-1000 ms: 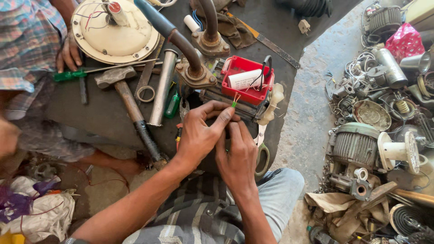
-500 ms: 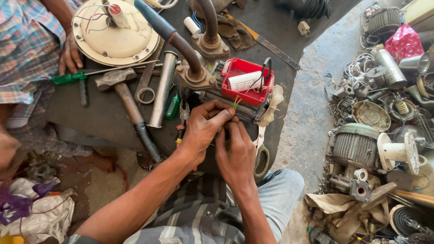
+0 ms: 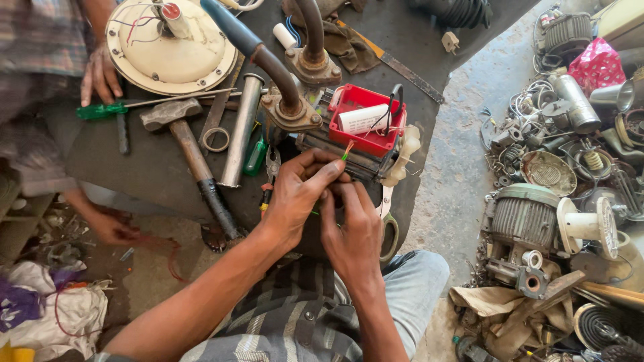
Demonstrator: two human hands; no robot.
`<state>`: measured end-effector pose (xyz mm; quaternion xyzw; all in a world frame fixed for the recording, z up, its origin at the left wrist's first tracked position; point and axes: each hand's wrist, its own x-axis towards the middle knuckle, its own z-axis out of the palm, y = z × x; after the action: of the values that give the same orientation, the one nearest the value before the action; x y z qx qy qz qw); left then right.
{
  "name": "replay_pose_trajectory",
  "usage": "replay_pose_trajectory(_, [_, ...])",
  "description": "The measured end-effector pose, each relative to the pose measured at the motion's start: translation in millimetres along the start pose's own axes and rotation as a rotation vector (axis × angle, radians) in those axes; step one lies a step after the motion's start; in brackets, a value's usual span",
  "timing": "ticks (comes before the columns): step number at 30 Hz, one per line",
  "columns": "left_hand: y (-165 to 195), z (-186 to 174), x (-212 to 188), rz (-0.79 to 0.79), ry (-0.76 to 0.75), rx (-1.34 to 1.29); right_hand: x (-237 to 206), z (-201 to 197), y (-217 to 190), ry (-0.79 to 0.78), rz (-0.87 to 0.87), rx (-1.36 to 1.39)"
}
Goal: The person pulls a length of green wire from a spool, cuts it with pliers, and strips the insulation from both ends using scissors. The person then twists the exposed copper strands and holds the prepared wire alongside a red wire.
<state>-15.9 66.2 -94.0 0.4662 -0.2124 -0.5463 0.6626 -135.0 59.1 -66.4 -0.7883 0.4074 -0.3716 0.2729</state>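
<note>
Wire (image 3: 348, 149) at frame centre, thin and limp, is pinched in the left hand (image 3: 298, 194), best held near its tip, while the right hand (image 3: 352, 224) grips the heavy, rigid motor (image 3: 355, 163).

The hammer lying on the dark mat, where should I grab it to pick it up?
Probably by the dark grip at the lower end of the hammer. Its heavy metal head lies up near the green screwdriver and a metal tube runs close along its right, while the handle slants down past the mat's edge, where it is free. So come from the near, lower side and wrap your fingers around it.
</note>
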Motion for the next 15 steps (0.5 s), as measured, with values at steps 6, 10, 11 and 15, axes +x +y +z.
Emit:
replay_pose_trajectory(6, [11,-12,-21,-0.016,-0.035,0.370,-11,-22,6,0.157,-0.210,-0.195])
replay_pose_trajectory(10, [11,-7,-26,0.040,-0.100,0.335,-1,-29,17,0.091,-0.363,-0.374])
replay_pose_trajectory(11, [12,-5,-25,0.064,-0.119,0.308,4,-29,20,0.117,-0.402,-0.396])
replay_pose_trajectory(15, [20,-2,-19,0.059,-0.108,0.362,24,-39,26,0.120,-0.511,-0.465])
